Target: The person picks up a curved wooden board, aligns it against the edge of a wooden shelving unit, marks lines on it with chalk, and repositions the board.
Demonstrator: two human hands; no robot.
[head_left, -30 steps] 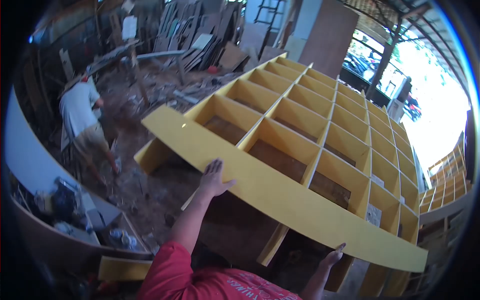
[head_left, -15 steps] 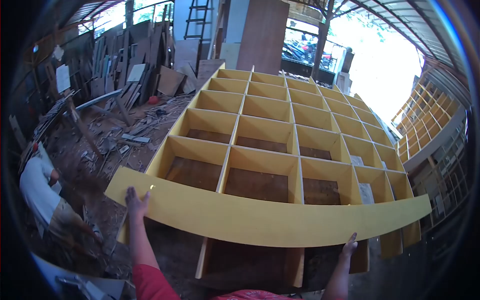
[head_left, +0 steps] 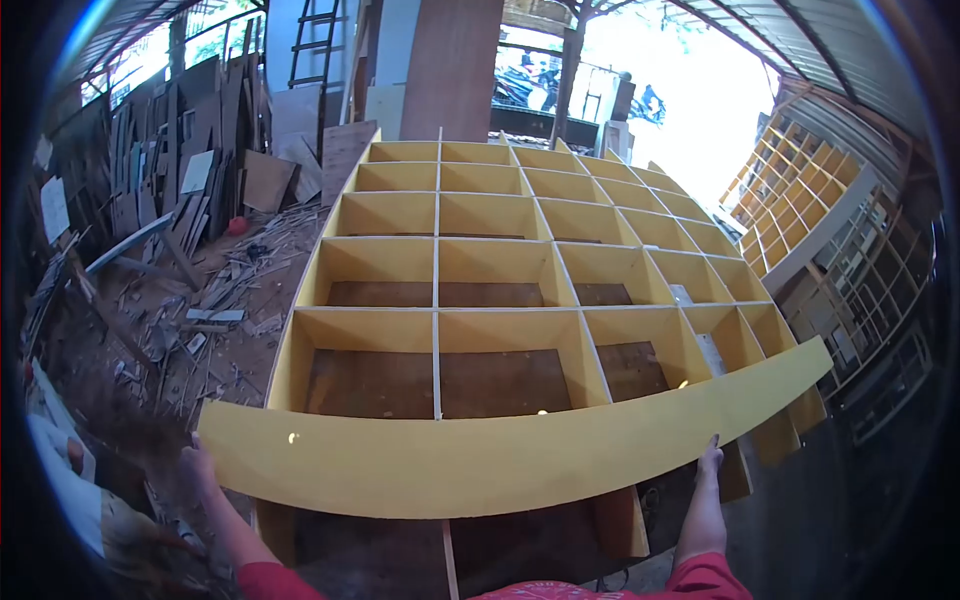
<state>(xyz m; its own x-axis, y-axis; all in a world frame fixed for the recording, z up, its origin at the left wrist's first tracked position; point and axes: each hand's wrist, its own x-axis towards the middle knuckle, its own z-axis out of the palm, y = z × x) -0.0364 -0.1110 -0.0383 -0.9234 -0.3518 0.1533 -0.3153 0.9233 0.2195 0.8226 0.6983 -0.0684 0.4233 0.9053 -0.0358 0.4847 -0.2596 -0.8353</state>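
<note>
- The left hand (head_left: 200,465) and right hand (head_left: 711,458) grip the long yellow curved board (head_left: 480,462), one near each end.
- The board lies across the near side of the yellow wooden grid frame (head_left: 437,255).
- Left: a person in a white shirt (head_left: 62,465).

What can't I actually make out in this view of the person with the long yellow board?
- Head view: most fingers of the left hand and right hand, hidden by the long yellow board.
- Head view: the co-worker, blurred and cut off at left.
- Head view: lettering on the red shirt, cut off below.
- Head view: the bright outdoors, washed out by glare.
</note>
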